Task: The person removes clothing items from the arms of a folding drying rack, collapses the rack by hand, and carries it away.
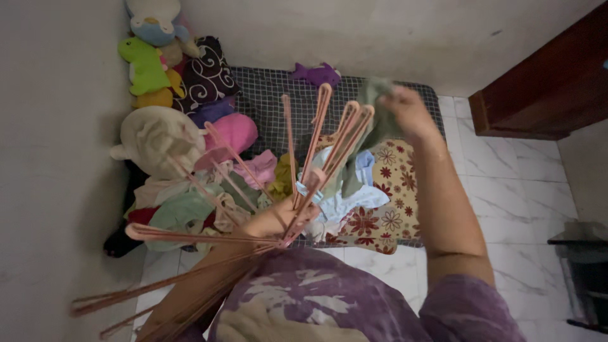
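Note:
My left hand [273, 221] grips a fanned bundle of pink clothes hangers [316, 145] near my chest, their ends spreading up and to the lower left. Farther out, my right hand [410, 111] is raised and closed on a grey-green garment [370, 130] that hangs down beside the hangers. Below both hands lies a heap of mixed clothes [345, 196], with pale blue, pink, yellow and mint pieces, on a checked dark mattress [266, 101]. A floral cloth [392, 202] in cream and red lies at the heap's right side.
Stuffed toys [149, 63] and a swirl-patterned cushion [209, 76] are piled in the left corner against the wall. A purple plush [316, 74] lies at the mattress's far edge. A dark wooden cabinet [544, 88] stands at right, over white marble floor tiles [506, 183].

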